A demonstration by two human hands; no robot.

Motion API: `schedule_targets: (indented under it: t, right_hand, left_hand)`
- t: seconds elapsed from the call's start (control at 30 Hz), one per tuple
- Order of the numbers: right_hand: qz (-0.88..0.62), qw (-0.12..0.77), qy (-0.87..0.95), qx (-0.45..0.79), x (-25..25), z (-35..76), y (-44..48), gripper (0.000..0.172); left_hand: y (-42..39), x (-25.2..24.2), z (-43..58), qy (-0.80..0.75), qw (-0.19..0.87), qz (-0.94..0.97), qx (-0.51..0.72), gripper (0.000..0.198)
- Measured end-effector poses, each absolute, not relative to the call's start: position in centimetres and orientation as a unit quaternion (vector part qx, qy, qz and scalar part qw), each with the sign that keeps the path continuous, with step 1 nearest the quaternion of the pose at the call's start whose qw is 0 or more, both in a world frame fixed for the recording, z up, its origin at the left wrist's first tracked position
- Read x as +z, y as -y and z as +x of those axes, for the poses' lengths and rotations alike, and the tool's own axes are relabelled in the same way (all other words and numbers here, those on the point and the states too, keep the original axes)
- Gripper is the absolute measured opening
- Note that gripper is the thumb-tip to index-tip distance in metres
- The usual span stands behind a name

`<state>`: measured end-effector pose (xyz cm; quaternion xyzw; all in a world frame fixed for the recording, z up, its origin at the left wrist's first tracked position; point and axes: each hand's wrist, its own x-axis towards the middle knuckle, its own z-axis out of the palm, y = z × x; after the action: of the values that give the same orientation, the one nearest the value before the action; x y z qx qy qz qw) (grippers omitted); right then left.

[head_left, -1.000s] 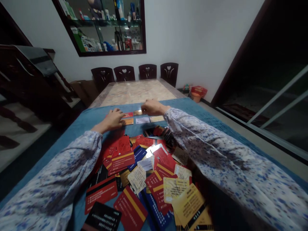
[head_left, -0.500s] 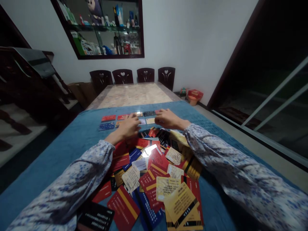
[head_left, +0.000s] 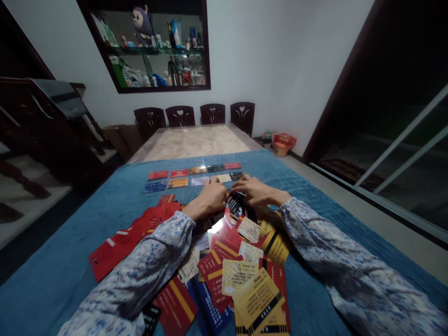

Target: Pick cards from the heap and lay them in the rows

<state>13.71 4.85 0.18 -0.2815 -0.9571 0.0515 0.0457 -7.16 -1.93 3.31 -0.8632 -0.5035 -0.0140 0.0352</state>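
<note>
A loose pile of plastic cards (head_left: 241, 270), red, yellow, blue and black, lies on a blue cloth (head_left: 87, 205) in front of me. Beyond the pile two neat rows of cards (head_left: 196, 176) are laid side by side. My left hand (head_left: 209, 199) rests at the pile's far end with its fingers curled down; what they hold, if anything, is hidden. My right hand (head_left: 255, 191) is close beside it, fingers stretched flat over black cards (head_left: 237, 205). The fingertips of both hands nearly meet just short of the nearer row.
A fan of red cards (head_left: 129, 233) spreads left of the pile. Past the cloth the bare marble tabletop (head_left: 192, 137) runs to several dark chairs (head_left: 196, 114). A glass wall cabinet (head_left: 154, 44) hangs above. A sliding door (head_left: 402, 140) is at the right.
Both hands have drawn back from the laid-out rows toward me and onto the pile's far end. The rows now show fully, and the red cards have spread leftward.
</note>
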Motion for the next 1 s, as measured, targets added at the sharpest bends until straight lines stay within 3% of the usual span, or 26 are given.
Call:
schedule_targets:
  t: [0.53,1.0]
  right_hand:
    - [-0.272,0.053,0.958,0.075,-0.4,14.1,-5.1,0.06]
    - [-0.282,0.08,0.95,0.107,1.7,16.3,-5.3,0.044]
  left_hand:
    - [2.6,2.4,-5.7,0.532,0.005,-0.847,-0.01,0.029]
    - [2.8,1.7,-5.4,0.505,0.013,-0.859,-0.081,0.037]
